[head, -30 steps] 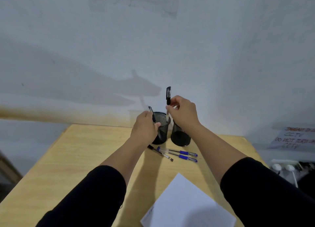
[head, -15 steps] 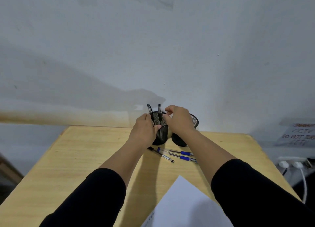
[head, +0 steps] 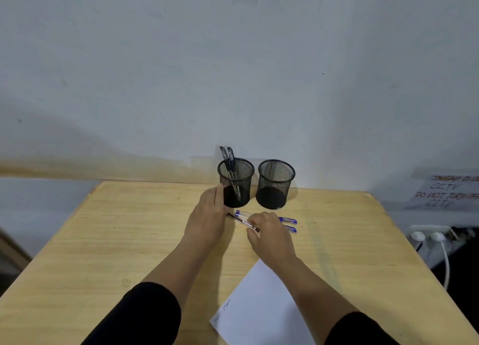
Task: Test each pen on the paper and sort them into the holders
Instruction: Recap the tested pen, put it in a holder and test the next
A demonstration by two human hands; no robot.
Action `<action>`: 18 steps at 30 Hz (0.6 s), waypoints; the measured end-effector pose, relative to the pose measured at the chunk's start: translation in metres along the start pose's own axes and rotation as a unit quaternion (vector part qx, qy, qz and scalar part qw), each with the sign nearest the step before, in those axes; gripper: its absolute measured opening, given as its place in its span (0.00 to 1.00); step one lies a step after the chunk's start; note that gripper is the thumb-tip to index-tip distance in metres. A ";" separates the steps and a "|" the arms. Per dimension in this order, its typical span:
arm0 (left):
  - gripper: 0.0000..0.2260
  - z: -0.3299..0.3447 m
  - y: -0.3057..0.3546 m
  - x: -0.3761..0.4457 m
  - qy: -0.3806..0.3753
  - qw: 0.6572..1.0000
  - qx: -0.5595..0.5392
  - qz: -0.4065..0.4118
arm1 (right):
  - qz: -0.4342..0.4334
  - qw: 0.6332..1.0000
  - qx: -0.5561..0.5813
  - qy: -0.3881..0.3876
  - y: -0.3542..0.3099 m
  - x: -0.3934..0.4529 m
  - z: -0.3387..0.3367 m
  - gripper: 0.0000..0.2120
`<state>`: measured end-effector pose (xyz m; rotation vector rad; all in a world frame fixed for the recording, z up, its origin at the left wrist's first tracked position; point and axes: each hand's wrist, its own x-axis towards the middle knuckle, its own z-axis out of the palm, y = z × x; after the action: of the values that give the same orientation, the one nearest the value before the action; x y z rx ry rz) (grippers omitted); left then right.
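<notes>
Two pens (head: 230,163) in left holder (head: 235,182), right hand (head: 269,234) perhaps touching black pen (head: 243,222)

Black mesh holders (head: 235,182), blue-capped pens (head: 289,220), white paper (head: 261,308).

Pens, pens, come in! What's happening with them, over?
Left hand flat beside left holder. Right hand reaching the black pen on the table. Two pens in left holder. Nothing blocking.

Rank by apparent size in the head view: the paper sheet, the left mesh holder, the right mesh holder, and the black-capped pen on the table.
1. Paper sheet, largest, though nearest the camera and partly cut off.
2. Left mesh holder and right mesh holder: look alike, unranked.
3. Black-capped pen, smallest, partly hidden by the hands.
</notes>
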<state>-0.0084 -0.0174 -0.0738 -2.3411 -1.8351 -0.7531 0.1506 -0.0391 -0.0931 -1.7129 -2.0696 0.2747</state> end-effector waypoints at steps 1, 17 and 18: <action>0.27 0.002 0.000 -0.003 -0.015 1.000 -0.007 -0.003 | 0.005 1.000 -0.006 -0.004 0.000 0.000 0.002 0.14; 0.08 0.007 -0.007 -0.014 -0.046 0.992 -0.094 -0.074 | 0.131 0.918 0.365 0.088 -0.012 0.007 -0.023 0.04; 0.08 0.003 -0.005 -0.015 -0.046 0.989 -0.115 -0.083 | 0.158 0.883 0.433 0.090 -0.015 0.005 -0.029 0.04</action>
<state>-0.0141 -0.0288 -0.0839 -2.4175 -2.1064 -0.9368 0.1496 -0.0411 -0.0601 -1.3910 -1.2016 0.9385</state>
